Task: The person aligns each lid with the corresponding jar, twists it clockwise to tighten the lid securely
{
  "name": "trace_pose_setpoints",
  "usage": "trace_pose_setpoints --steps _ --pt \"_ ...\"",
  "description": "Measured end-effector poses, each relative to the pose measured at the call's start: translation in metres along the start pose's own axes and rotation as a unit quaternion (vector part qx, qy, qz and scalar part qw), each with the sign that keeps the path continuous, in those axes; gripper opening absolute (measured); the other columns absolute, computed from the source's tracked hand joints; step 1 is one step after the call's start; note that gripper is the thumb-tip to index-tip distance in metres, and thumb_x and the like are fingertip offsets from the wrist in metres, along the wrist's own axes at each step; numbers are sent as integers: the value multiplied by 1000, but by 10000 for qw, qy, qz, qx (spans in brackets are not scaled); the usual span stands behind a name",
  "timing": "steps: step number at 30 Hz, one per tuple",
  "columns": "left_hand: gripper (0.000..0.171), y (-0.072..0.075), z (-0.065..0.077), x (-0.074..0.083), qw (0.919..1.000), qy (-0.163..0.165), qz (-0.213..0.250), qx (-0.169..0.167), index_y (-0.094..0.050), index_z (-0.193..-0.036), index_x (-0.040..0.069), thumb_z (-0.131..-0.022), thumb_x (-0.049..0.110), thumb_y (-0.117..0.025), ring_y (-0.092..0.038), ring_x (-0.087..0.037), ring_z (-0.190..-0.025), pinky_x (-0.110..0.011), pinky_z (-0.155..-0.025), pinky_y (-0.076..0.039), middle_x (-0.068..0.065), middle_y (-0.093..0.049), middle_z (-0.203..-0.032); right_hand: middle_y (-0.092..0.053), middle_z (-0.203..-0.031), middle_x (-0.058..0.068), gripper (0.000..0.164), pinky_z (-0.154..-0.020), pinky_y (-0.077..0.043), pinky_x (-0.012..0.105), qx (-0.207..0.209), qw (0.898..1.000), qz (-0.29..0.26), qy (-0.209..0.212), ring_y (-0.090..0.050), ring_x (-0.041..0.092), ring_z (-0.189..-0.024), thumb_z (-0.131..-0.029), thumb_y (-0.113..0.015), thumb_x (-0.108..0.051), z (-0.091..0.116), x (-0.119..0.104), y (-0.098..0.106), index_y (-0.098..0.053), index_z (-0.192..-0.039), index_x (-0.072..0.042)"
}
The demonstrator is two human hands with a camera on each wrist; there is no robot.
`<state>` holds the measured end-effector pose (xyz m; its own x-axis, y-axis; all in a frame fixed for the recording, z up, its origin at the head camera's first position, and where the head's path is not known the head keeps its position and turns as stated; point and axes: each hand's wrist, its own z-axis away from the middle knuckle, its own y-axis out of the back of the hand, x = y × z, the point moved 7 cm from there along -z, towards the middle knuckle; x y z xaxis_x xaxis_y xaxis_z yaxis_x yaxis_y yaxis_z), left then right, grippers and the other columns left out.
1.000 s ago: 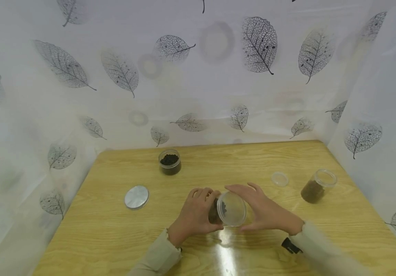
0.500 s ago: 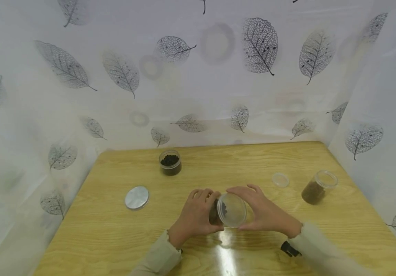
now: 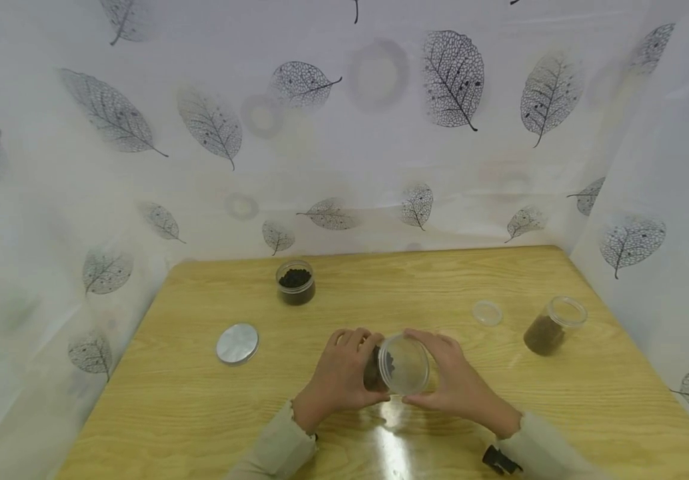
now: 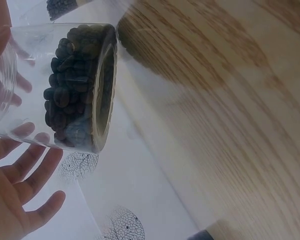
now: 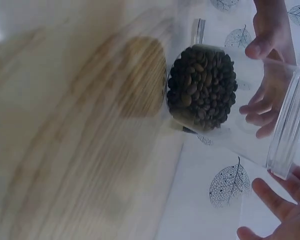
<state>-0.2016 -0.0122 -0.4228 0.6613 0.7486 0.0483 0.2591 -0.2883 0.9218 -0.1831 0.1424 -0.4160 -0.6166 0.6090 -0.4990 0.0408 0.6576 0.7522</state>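
A clear jar (image 3: 404, 365) partly filled with dark coffee beans (image 5: 202, 87) is between the two hands, close over the wooden tabletop. In the head view its rim leans right; I cannot tell whether its base touches the table. My left hand (image 3: 338, 373) grips the lower left side, fingers and thumb around the wall. My right hand (image 3: 455, 380) holds the top from the right, its fingers and thumb on opposite sides of the clear ridged band (image 5: 285, 125). Whether that band is a lid or the mouth's rim is unclear.
A short jar (image 3: 296, 293) of black grains stands at the back left, and a silver lid (image 3: 238, 343) lies left of my hands. To the right are a clear disc (image 3: 488, 313) and a jar of brown contents (image 3: 545, 333). Leaf-print sheeting (image 3: 374, 153) surrounds the wooden table (image 3: 170, 387).
My right hand's fingers and thumb have closed in from the right onto the jar's top. My left hand and the jar have stayed almost still.
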Motion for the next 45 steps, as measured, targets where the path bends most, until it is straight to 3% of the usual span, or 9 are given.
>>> trace_pose_setpoints --steps 7,14,22,28,33,39,45 --pt "92 2 0 1 10000 -33 -23 65 -50 -124 21 -51 69 -78 -57 -14 -100 -35 -94 -45 3 -55 -109 -55 -130 6 96 -92 -40 60 237 9989 -21 -404 -51 32 -115 -55 -88 -40 5 0 -3 -44 -135 -10" --pt "93 1 0 1 9999 -50 15 88 -50 -124 20 -51 68 -78 -57 -14 -99 -35 -94 -45 2 -55 -109 -52 -134 8 101 -94 -38 61 76 9993 57 -364 -51 32 -118 -56 -87 -43 5 -2 -1 -40 -138 -8" --pt "91 0 0 0 9999 -14 124 -43 -49 -125 21 -52 66 -79 -57 -14 -101 -36 -96 -45 2 -54 -111 -43 -143 6 121 -102 -27 62 -565 9946 376 783 -43 28 -128 -47 -91 -42 -10 -1 5 -29 -146 -11" --pt "90 -1 0 -1 9998 -27 187 -89 -49 -124 20 -52 65 -80 -57 -14 -102 -36 -97 -45 3 -55 -112 -40 -146 4 114 -101 -30 60 -963 9751 844 1810 -38 28 -132 -54 -88 -45 -18 -8 8 -31 -145 -8" --pt "89 -1 0 -1 9998 -39 169 -91 -50 -124 20 -53 66 -79 -57 -13 -101 -34 -96 -45 3 -55 -112 -44 -143 3 107 -101 -31 58 -928 9647 1203 2150 -41 26 -131 -58 -84 -48 -20 -9 8 -34 -143 -8" --pt "90 1 1 0 9998 -67 159 -46 -50 -124 19 -53 66 -79 -58 -14 -101 -35 -96 -45 3 -55 -112 -53 -135 5 103 -101 -31 57 -635 9669 1132 2196 -48 25 -125 -53 -87 -47 -21 -9 9 -42 -137 -6" --pt "89 1 0 -1 9997 -5 197 -109 -50 -125 20 -53 65 -79 -58 -14 -101 -36 -97 -45 3 -55 -112 -53 -133 3 100 -100 -32 55 -510 9819 887 1593 -51 21 -121 -53 -89 -42 -17 -5 6 -44 -136 -9"
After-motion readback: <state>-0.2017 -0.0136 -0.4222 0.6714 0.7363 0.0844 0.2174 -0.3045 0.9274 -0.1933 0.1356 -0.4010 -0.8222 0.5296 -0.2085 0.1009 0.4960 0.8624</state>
